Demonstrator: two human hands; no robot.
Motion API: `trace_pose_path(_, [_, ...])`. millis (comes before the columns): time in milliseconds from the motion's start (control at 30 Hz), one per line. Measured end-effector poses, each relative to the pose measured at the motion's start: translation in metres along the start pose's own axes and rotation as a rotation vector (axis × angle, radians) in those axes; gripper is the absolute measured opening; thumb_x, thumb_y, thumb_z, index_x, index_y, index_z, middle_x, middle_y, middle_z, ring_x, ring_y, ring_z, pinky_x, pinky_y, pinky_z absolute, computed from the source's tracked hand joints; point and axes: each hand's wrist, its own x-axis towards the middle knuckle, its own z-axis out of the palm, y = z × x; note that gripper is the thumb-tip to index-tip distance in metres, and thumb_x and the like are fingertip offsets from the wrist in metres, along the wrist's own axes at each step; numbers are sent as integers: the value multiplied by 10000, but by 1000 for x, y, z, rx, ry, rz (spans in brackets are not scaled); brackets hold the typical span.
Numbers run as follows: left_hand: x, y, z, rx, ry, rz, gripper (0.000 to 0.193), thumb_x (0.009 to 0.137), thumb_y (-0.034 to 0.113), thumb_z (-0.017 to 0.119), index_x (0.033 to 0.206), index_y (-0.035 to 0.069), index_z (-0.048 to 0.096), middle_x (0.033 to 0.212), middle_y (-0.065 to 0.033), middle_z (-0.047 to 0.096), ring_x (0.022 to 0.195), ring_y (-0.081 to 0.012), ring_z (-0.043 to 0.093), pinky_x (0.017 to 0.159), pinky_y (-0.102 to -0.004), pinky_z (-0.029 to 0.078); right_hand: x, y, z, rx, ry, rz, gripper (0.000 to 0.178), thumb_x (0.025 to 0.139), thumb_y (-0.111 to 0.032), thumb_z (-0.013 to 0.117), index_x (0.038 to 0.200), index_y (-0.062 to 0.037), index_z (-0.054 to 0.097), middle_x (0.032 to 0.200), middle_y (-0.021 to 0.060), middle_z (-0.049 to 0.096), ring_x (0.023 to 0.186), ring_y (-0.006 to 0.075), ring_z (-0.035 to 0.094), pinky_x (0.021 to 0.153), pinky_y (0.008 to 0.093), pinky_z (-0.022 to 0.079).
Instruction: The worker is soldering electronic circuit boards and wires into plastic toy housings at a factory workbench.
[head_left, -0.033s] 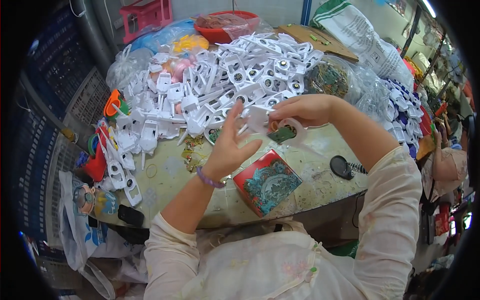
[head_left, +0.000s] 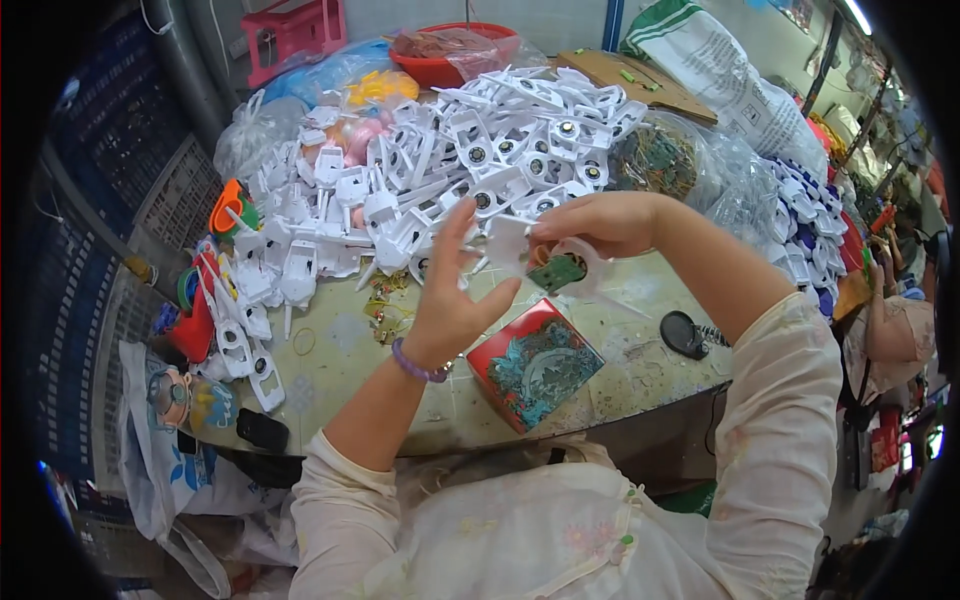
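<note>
My right hand grips a white plastic shell above the table. A green circuit board and reddish-orange wire sit at its hollow side. Facing it from the left is my left hand, its fingers spread and nothing visible in them; a purple bead bracelet circles that wrist. Below both hands lies a square red box with a teal, rough-patterned top. Just beyond them rises a big heap of similar white plastic shells, several with round dark discs inside.
A black round part with a coil lies to the right. Left are a black phone-like object and a rubber band. Small wired parts lie mid-table. Behind stand a red basin and a bag of circuit boards.
The white shell has turned slightly in my right hand, so the circuit board shows at a different angle. My left hand has shifted a little to the left.
</note>
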Motion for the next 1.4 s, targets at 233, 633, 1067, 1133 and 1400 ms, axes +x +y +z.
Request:
trace_pose_path(233, [-38,54,3,712,69,416,444,659,159,794,1046,72,595,992,-77,595,888,-276,572,762,-391,458,26,20,42,67,-170,16,438,936,-503,460,1083,-100,550,997,9,615,853,91,607,710,276,512])
trace_pose_path(633, [-57,64,-4,666,14,222,381,676,111,764,1022,45,617,971,-89,615,834,-276,596,721,-369,485,18,32,55,12,-16,77,334,926,-382,550,987,-55,574,812,7,599,686,104,595,593,271,501])
trace_pose_path(1067, [-65,59,-11,-353,18,-656,292,867,163,663,1081,-21,587,939,-52,652,799,-92,609,659,-222,502,7,22,50,-1028,233,-132,258,886,-242,578,979,-22,675,801,103,667,719,192,615,682,332,472])
trace_pose_path(1133, [-69,58,-9,-321,-86,-748,289,901,189,620,1100,-17,581,941,-50,653,776,-97,607,654,-229,502,12,23,58,-1187,243,-196,198,817,-175,615,959,-59,692,832,126,676,762,278,642,694,362,487])
trace_pose_path(1400, [-59,76,-7,308,-116,-400,194,821,103,646,988,5,656,857,-108,656,727,-179,630,605,-285,493,18,30,64,-1347,187,-240,174,776,-146,634,920,-85,710,838,118,677,785,303,642,697,387,494])
